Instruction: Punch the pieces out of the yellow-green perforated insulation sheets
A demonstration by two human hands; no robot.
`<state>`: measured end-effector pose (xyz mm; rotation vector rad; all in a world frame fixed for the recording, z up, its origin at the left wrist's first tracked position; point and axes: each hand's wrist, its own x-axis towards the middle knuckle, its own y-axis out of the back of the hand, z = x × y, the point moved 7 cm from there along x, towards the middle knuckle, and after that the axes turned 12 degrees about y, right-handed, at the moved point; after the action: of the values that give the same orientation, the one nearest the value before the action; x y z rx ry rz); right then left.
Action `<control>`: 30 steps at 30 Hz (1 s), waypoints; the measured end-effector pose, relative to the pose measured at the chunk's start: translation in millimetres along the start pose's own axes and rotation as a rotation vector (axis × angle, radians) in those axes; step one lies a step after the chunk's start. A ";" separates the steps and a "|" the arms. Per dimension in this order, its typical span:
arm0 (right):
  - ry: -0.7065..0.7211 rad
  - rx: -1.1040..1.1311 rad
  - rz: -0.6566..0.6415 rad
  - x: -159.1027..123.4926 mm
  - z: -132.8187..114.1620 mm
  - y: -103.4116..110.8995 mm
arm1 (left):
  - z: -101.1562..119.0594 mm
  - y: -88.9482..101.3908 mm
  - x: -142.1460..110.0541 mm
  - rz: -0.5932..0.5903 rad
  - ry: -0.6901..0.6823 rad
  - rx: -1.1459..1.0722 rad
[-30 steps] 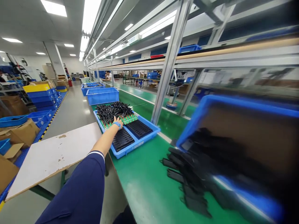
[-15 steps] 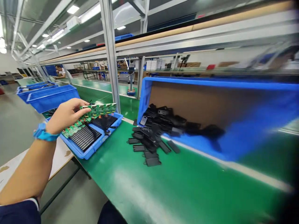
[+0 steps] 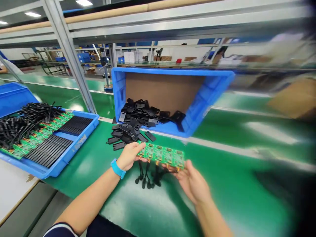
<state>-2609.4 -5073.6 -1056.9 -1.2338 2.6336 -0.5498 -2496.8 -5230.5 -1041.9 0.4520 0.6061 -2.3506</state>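
Just above the green bench mat (image 3: 237, 131), a green circuit board strip (image 3: 160, 155) is held level between both hands — the left hand (image 3: 128, 156) grips one end, the right hand (image 3: 192, 182) cups the other, leaving its black wire leads (image 3: 146, 177) hanging free. Beyond, black plastic tags (image 3: 130, 128) spill from a tipped blue bin (image 3: 212, 95).
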 end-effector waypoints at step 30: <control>-0.082 0.141 0.064 8.2 19.8 16.7 | -17.0 5.5 9.6 -0.125 0.034 -0.249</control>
<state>-2620.2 -5075.1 -1081.8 -1.1025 2.5096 -0.6466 -2497.3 -5230.1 -1062.2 0.3491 0.9538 -2.3459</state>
